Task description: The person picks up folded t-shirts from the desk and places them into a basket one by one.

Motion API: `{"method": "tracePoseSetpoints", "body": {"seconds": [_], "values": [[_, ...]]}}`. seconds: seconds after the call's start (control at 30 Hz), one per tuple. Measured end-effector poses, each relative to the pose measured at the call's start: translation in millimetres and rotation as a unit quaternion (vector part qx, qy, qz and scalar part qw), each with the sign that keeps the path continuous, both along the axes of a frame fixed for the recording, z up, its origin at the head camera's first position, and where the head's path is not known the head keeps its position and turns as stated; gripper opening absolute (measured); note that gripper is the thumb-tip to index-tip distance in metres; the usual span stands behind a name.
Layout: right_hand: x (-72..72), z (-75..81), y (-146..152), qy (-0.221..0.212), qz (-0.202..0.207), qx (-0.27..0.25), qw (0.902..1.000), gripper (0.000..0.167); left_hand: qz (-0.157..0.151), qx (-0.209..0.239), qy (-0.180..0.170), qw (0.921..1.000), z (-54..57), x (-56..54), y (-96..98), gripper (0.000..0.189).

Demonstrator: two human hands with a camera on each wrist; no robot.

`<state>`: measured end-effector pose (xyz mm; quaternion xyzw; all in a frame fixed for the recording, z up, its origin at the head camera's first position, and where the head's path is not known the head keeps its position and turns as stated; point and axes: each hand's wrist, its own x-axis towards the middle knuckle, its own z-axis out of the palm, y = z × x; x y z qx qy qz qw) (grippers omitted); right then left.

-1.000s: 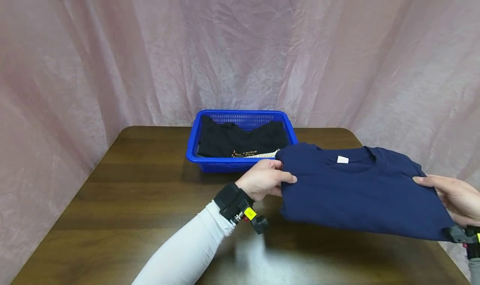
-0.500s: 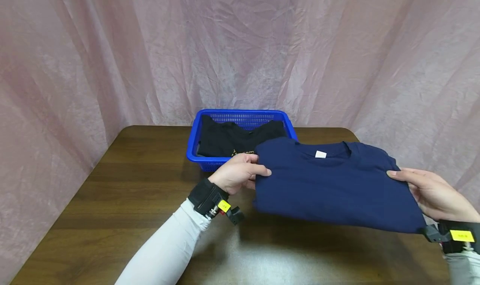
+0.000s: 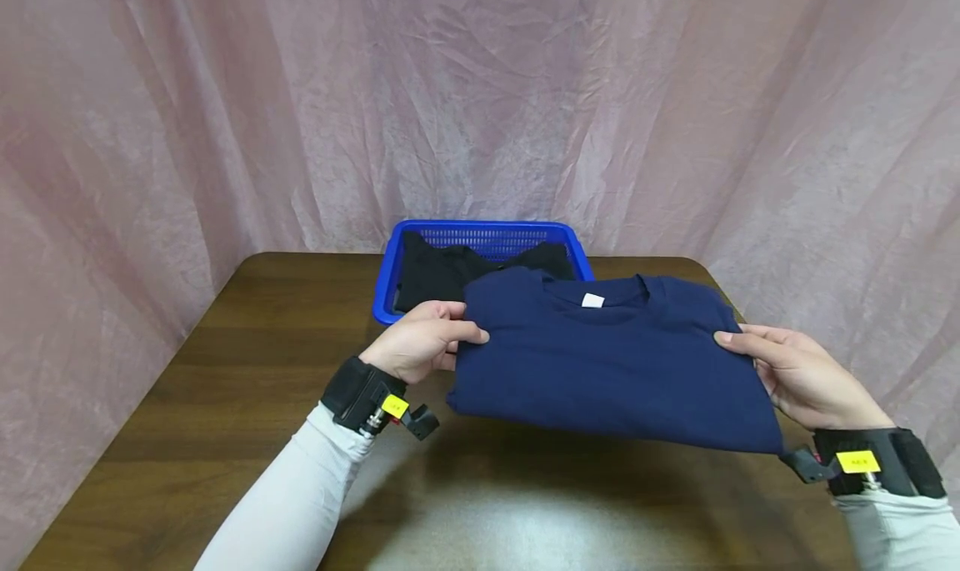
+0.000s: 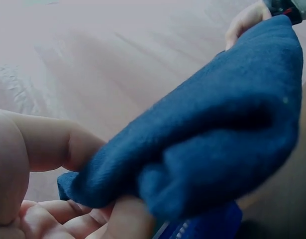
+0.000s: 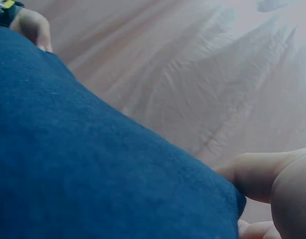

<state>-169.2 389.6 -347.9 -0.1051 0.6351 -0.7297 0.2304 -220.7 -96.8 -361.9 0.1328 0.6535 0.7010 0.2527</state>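
A folded navy T-shirt [image 3: 607, 363] hangs in the air above the table, its neckline and white label toward the far side. My left hand [image 3: 420, 342] pinches its left edge, thumb on top and the other fingers beneath. At the opposite edge my right hand [image 3: 806, 375] holds it the same way. The left wrist view shows the folded layers of the navy cloth [image 4: 207, 134] between thumb and fingers. Behind the shirt stands a blue plastic basket [image 3: 387, 283] with a folded black garment [image 3: 435, 271] in it. The shirt hides the basket's front right part.
The brown wooden table [image 3: 247, 371] extends under both arms, with rounded far corners. A pink curtain [image 3: 480, 112] hangs right behind the table and along its sides. The basket sits near the table's far edge.
Both hands have carried the navy T-shirt leftward, so it now covers the front right of the basket and the print on the black garment. The basket has stayed in place.
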Motion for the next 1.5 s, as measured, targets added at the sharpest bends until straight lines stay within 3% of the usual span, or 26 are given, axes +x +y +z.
{"method": "tracePoseSetpoints", "body": {"seconds": [0.07,0.13,0.27,0.33,0.7,0.93,1.13,1.4,1.5], "values": [[-1.3,-1.1,-6.6,0.004,0.002,0.003,1.0,0.041,-0.001,-0.001,0.004,1.0,-0.4,-0.4,-6.4,0.02],[-2.5,-1.7,-14.2,0.011,-0.022,0.037,0.999,0.035,-0.001,0.0,0.007,1.0,-1.2,-0.9,-13.1,0.021],[-3.8,-1.3,-30.1,0.018,-0.081,0.121,0.9892,0.063,-0.002,0.001,0.012,0.9999,-3.7,-1.5,-25.9,0.024],[-5.2,-1.3,-37.7,0.019,-0.092,0.136,0.9862,0.071,-0.001,-0.002,0.017,0.9998,-5.2,-1.8,-32.7,0.025],[-24.8,-7.4,-79.2,0.028,-0.079,0.099,0.9916,0.025,0.022,0.005,0.027,0.9994,-10.0,3.1,-74.8,0.042],[-38.1,-5.3,-100.2,0.03,-0.08,0.122,0.9889,0.039,0.034,0.004,0.023,0.9991,-7.7,3.5,-91.0,0.044],[-51.7,-0.2,-113.2,0.032,-0.092,0.145,0.9847,0.046,0.053,-0.007,0.026,0.9982,-3.9,-4.7,-98.6,0.05],[-76.7,4.7,-124.3,0.039,-0.105,0.158,0.9811,0.029,0.087,-0.028,0.024,0.9956,-2.0,-23.2,-101.7,0.047],[-87.3,6.5,-127.3,0.036,-0.11,0.154,0.9813,0.031,0.095,-0.032,0.026,0.9946,-0.6,-31.2,-100.8,0.041]]}}
